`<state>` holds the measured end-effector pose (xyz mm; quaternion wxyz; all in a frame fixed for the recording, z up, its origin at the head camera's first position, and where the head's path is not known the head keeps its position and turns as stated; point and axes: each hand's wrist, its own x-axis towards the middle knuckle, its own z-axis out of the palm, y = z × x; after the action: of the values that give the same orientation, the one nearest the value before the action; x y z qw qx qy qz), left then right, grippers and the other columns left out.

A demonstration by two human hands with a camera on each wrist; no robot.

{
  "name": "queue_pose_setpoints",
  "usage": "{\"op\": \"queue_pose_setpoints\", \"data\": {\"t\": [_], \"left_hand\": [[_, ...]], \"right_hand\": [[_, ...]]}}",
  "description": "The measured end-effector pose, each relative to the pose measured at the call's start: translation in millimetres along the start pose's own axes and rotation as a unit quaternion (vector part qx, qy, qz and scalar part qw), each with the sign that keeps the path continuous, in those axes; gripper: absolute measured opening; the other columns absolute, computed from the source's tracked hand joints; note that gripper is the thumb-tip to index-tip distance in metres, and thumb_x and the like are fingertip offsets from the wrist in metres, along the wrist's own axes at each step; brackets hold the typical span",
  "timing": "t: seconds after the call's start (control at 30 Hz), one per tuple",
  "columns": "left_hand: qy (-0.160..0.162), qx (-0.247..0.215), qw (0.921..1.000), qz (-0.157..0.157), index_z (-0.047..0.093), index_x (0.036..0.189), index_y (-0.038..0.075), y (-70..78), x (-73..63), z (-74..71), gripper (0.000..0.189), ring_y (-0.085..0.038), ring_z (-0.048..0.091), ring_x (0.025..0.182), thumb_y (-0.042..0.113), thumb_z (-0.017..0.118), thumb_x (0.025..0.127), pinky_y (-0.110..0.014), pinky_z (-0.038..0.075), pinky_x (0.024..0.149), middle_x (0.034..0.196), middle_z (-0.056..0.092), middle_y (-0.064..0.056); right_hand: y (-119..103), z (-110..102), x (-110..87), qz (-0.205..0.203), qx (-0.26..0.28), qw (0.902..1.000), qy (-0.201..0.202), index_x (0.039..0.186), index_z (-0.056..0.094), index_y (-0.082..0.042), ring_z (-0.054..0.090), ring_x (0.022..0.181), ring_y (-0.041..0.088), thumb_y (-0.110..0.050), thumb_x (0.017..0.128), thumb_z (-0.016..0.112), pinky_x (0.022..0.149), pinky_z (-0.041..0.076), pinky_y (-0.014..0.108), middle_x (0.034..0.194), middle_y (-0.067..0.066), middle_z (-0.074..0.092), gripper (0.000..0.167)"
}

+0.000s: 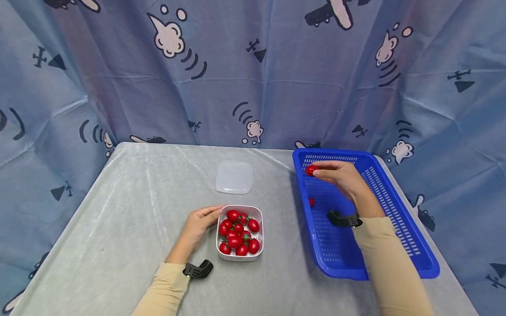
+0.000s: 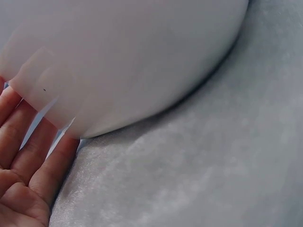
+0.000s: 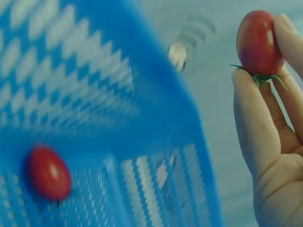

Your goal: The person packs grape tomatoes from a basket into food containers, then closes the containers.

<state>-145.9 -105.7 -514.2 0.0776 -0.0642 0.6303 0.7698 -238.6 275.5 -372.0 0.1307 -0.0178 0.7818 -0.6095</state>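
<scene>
My right hand [image 1: 340, 177] pinches a red cherry tomato [image 3: 259, 42] between thumb and fingertips, its green calyx showing in the right wrist view. It is over the far left part of a blue plastic basket [image 1: 341, 272], where another cherry tomato [image 1: 312, 202] lies by the left wall. A white square container [image 1: 240, 258] in the middle of the table holds several cherry tomatoes [image 1: 234, 241]. At its far left corner rests my left hand [image 1: 200, 221]; in the left wrist view, its extended fingers [image 2: 59, 165] touch the container's outer wall.
A clear plastic lid [image 1: 233, 177] lies flat on the grey-white tablecloth [image 1: 118, 224] behind the container. The basket sits along the table's right edge. A blue patterned curtain [image 1: 221, 66] hangs around the table's back and sides.
</scene>
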Motion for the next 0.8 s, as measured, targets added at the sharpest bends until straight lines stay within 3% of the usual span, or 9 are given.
{"op": "queue_pose_setpoints", "data": {"t": [0.17, 0.43, 0.53, 0.8], "left_hand": [[-0.003, 0.003, 1.0000, 0.002, 0.062, 0.123, -0.013, -0.4, -0.1, -1.6, 0.038, 0.002, 0.067, 0.091, 0.009, 0.066, 0.093, -0.018, 0.054, 0.086, 0.098, 0.074, 0.014], [-0.002, 0.004, 1.0000, 0.003, 0.062, 0.123, -0.013, 0.5, -1.5, -1.3, 0.037, 0.001, 0.067, 0.091, 0.009, 0.066, 0.093, -0.019, 0.054, 0.086, 0.099, 0.074, 0.013], [-0.004, 0.005, 1.0000, 0.004, 0.062, 0.124, -0.013, 0.5, -1.7, -0.8, 0.037, 0.001, 0.067, 0.092, 0.009, 0.065, 0.094, -0.019, 0.054, 0.086, 0.099, 0.074, 0.014], [-0.007, 0.003, 1.0000, 0.004, 0.062, 0.124, -0.013, 1.9, -2.0, -1.0, 0.037, 0.002, 0.067, 0.090, 0.008, 0.066, 0.093, -0.018, 0.055, 0.084, 0.096, 0.074, 0.016]], "right_hand": [[-12.3, 21.1, -11.0, -0.024, -0.016, 0.9993, -0.023, 0.102, 0.077, -0.025, 0.071, 0.090, 0.004, -0.015, 0.090, 0.074, 0.084, 0.056, 0.017, 0.096, -0.016, 0.073, 0.015], [-32.1, 59.5, -33.4, -0.026, -0.079, 0.9962, -0.028, 0.119, 0.069, 0.003, 0.066, 0.094, 0.012, -0.016, 0.083, 0.081, 0.084, 0.056, 0.024, 0.098, -0.010, 0.072, 0.042], [-38.9, 74.5, -43.0, -0.028, -0.088, 0.9953, -0.029, 0.118, 0.070, 0.004, 0.066, 0.093, 0.013, -0.016, 0.082, 0.082, 0.079, 0.055, 0.023, 0.099, -0.007, 0.073, 0.043], [-39.3, 118.7, -57.1, -0.017, -0.097, 0.9951, -0.011, 0.110, 0.076, -0.003, 0.067, 0.095, 0.014, -0.018, 0.078, 0.085, 0.081, 0.054, 0.025, 0.105, 0.007, 0.077, 0.036]]}}
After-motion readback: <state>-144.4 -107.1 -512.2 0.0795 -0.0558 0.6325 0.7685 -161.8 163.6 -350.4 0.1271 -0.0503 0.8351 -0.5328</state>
